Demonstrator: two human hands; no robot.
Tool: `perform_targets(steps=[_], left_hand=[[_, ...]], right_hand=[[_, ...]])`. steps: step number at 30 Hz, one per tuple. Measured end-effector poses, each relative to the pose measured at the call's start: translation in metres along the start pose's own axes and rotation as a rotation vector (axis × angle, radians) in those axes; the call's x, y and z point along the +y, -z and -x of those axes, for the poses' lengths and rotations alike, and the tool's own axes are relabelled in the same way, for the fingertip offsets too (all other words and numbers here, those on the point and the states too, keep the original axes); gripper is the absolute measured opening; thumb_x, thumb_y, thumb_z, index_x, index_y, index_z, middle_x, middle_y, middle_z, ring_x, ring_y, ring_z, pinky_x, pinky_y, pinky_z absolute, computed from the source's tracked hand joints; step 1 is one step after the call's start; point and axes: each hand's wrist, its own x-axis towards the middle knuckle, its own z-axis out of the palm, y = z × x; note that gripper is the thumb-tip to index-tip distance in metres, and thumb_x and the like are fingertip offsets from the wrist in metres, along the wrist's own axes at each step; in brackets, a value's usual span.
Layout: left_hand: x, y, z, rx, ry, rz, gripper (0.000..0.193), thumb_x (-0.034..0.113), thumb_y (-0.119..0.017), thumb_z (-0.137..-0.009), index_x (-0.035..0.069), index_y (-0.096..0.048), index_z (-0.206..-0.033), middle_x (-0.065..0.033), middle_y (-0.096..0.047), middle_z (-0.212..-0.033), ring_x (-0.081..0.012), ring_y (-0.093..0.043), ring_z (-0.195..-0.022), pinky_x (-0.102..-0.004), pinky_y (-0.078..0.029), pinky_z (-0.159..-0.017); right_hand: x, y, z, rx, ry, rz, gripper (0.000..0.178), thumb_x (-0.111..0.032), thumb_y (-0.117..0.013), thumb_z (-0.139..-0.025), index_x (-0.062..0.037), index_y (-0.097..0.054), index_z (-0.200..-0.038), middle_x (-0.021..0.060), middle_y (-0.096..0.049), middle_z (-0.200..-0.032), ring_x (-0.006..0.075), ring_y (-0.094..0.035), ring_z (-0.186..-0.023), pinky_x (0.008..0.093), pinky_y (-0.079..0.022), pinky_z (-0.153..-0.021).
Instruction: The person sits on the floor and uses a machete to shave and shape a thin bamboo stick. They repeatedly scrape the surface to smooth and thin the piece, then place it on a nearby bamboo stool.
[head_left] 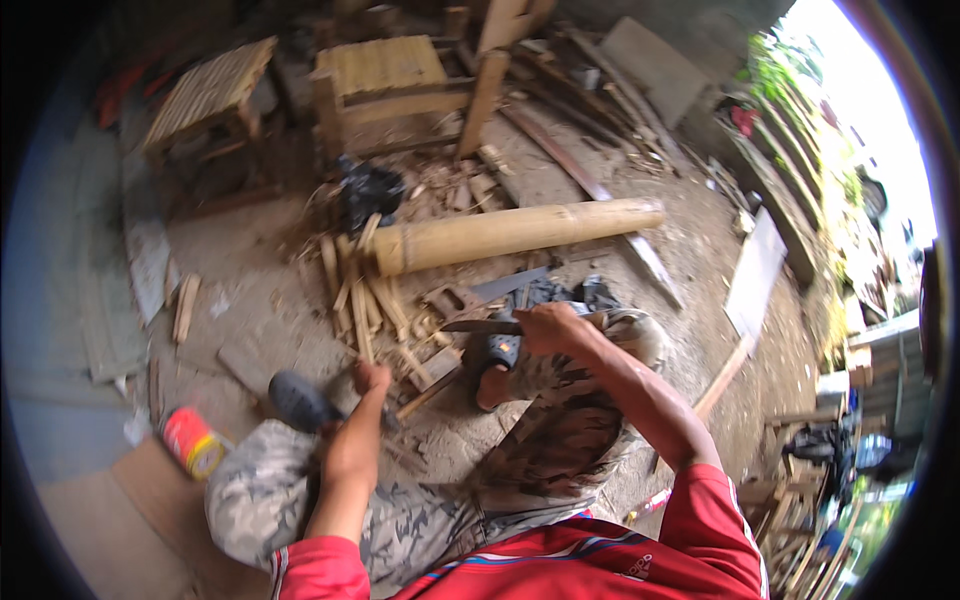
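My right hand [552, 328] is closed round the handle of a large knife [480, 326], its dark blade pointing left above the floor. Lower and to the left, my left hand [372, 378] is closed on a pale bamboo strip [361, 325] that sticks up from the fingers. More split bamboo strips [388, 305] lie in a loose pile just beyond it. A thick bamboo pole [520, 233] lies across the floor past both hands, its left end by the pile. Between pole and knife rests a handsaw [500, 286] with a wooden handle.
A bamboo-topped stool [210, 88] and a bamboo-seated wooden chair [385, 68] stand at the far left and centre. A black plastic bag [370, 190] sits by the pole. A red can [190, 440] lies near my left knee. Boards and scraps [590, 90] are heaped far right.
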Motion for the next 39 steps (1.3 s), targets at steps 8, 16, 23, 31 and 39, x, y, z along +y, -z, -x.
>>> perform_targets(steps=[8,16,23,31,39], left_hand=[[-0.009,-0.011,-0.063,-0.056,-0.087,0.030,0.041,0.030,-0.064,-0.089,0.008,-0.053,-0.122,-0.0182,-0.058,-0.122,-0.0370,-0.057,-0.114,-0.0511,-0.048,-0.093],[-0.020,-0.036,-0.085,-0.030,-0.134,0.078,0.073,0.026,-0.058,-0.093,0.003,-0.022,-0.152,-0.0237,-0.039,-0.147,-0.0393,-0.044,-0.133,-0.0456,-0.037,-0.110],[0.003,-0.011,-0.012,-0.111,-0.098,-0.079,0.057,0.028,-0.057,-0.090,0.002,-0.040,-0.138,-0.0230,-0.052,-0.128,-0.0380,-0.057,-0.116,-0.0489,-0.049,-0.093],[-0.015,0.049,0.035,-0.085,0.021,0.242,0.041,0.033,-0.047,-0.099,-0.001,-0.050,-0.122,-0.0220,-0.061,-0.114,-0.0365,-0.062,-0.104,-0.0476,-0.048,-0.087],[-0.044,0.144,0.076,0.241,-0.140,0.272,0.045,0.042,-0.055,-0.092,-0.001,-0.068,-0.095,-0.0214,-0.069,-0.094,-0.0413,-0.066,-0.088,-0.0481,-0.051,-0.073]], right_hand=[[-0.026,-0.011,0.018,0.146,-0.064,-0.145,0.035,-0.010,-0.061,-0.075,-0.0063,-0.059,-0.109,0.0133,-0.068,-0.077,0.0334,-0.069,-0.077,0.0455,-0.051,-0.058],[-0.039,-0.044,0.014,0.223,-0.004,-0.115,0.052,-0.034,-0.080,-0.069,-0.0099,-0.060,-0.110,0.0112,-0.068,-0.080,0.0325,-0.069,-0.082,0.0431,-0.053,-0.065],[-0.040,-0.040,0.031,0.151,-0.061,-0.085,0.041,-0.017,-0.069,-0.072,-0.0112,-0.061,-0.111,0.0108,-0.069,-0.081,0.0323,-0.069,-0.081,0.0438,-0.053,-0.062],[-0.080,0.021,0.008,0.210,-0.049,-0.144,0.071,-0.020,-0.059,-0.075,-0.0168,-0.043,-0.144,0.0199,-0.071,-0.094,0.0364,-0.070,-0.087,0.0474,-0.056,-0.070],[-0.105,0.060,-0.020,0.513,0.173,-0.285,0.039,-0.020,-0.057,-0.081,-0.0042,-0.057,-0.117,0.0237,-0.069,-0.094,0.0417,-0.066,-0.094,0.0501,-0.053,-0.080]])
